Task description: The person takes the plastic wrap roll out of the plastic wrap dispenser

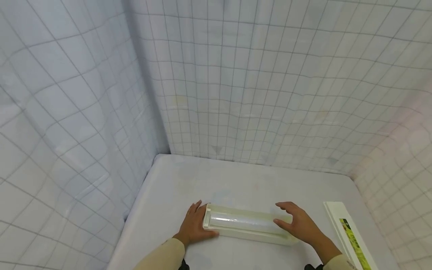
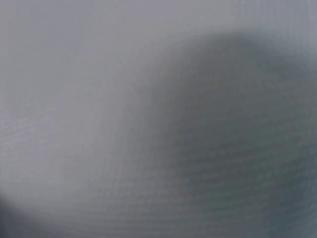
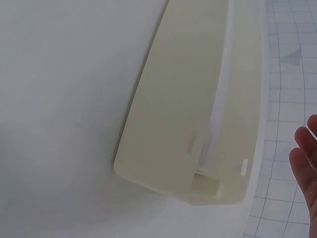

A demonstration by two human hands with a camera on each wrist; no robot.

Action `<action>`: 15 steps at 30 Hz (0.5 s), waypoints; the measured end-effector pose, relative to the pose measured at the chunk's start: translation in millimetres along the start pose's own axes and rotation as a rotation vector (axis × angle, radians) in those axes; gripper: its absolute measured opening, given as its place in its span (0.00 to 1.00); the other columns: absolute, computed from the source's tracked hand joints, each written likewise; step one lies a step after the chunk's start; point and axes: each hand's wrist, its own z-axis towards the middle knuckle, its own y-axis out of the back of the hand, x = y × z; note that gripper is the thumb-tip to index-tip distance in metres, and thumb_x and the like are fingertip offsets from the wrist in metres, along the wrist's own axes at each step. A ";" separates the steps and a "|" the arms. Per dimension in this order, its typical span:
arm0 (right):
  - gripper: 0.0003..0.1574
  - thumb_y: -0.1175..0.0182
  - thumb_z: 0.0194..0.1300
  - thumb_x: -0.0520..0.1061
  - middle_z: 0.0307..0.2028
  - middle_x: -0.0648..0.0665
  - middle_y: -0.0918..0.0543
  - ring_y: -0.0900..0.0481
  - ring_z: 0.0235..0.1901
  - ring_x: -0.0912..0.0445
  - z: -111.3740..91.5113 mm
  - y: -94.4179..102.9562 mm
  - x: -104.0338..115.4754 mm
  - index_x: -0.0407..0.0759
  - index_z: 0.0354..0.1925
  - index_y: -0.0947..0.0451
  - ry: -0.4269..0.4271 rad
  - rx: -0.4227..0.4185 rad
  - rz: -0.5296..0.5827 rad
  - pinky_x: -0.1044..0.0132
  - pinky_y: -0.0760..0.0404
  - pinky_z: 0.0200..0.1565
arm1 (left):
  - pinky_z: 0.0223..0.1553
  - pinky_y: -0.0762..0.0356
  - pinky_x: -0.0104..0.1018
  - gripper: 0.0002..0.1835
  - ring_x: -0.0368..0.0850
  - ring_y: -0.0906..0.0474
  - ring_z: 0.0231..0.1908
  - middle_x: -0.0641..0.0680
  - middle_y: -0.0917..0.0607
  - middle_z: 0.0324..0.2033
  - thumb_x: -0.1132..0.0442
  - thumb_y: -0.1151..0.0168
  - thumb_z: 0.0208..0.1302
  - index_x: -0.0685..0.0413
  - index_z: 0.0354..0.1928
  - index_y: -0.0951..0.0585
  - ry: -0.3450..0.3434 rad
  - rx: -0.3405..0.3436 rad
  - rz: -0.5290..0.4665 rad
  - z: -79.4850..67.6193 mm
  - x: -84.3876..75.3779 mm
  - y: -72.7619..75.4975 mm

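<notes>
While the person works at the near edge of the smooth, white-covered tabletop (image 1: 189,180), white sheets printed with a dark grid rise on three sides: the left sheet (image 1: 67,112), the far sheet (image 1: 236,93) and the right sheet (image 1: 411,150), which has a pinkish tint. The far one ripples and shows faint yellowish patches. The tabletop's far corners are rounded, and a dark gap shows at the far left one.

On the near middle of that surface, a long, cream-coloured, open-topped box (image 1: 249,235) lies nearly crosswise, with a clear, shiny roll (image 1: 243,221) inside. The left hand (image 1: 195,225) holds the box's left end, thumb along the near side. The right hand (image 1: 300,223) is wide over the right end, thumb and fingers well parted, gripping nothing; I cannot tell whether its thumb touches the box.

To the right, apart from the box, lies a long, flat white panel (image 1: 337,210) bearing a yellow-green label (image 1: 354,242). Cream sleeves (image 1: 165,255) cover both forearms. The left wrist view is too blurred to read.
</notes>
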 end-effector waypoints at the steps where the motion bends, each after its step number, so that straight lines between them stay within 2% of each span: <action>1: 0.34 0.30 0.63 0.61 0.57 0.51 0.17 0.17 0.53 0.49 0.1 -0.8 0.8 0.49 0.62 0.22 0.006 0.004 0.006 0.52 0.13 0.52 | 0.77 0.43 0.62 0.57 0.61 0.36 0.74 0.48 0.18 0.62 0.21 0.29 0.38 0.47 0.68 0.27 -0.008 -0.005 0.010 0.6 0.2 -0.5; 8: 0.31 0.31 0.65 0.61 0.55 0.47 0.14 0.15 0.52 0.49 0.4 -8.6 5.5 0.46 0.59 0.20 0.044 0.108 0.125 0.57 0.13 0.54 | 0.77 0.43 0.61 0.56 0.62 0.35 0.73 0.49 0.18 0.63 0.22 0.28 0.37 0.47 0.67 0.26 0.001 -0.011 -0.001 -0.3 -2.4 -2.5; 12: 0.30 0.33 0.67 0.60 0.55 0.44 0.14 0.15 0.53 0.51 0.8 -14.2 5.1 0.42 0.58 0.20 0.060 0.180 0.184 0.60 0.13 0.55 | 0.75 0.40 0.61 0.57 0.62 0.33 0.72 0.49 0.17 0.61 0.21 0.29 0.37 0.49 0.66 0.26 -0.022 -0.048 0.023 -1.5 -3.4 -4.4; 15: 0.29 0.33 0.68 0.58 0.56 0.43 0.14 0.15 0.54 0.51 1.9 -18.7 4.1 0.41 0.58 0.20 0.067 0.204 0.209 0.60 0.13 0.55 | 0.73 0.38 0.61 0.57 0.61 0.31 0.70 0.49 0.16 0.61 0.20 0.29 0.36 0.49 0.65 0.25 -0.033 -0.068 0.046 -1.5 -3.3 -4.6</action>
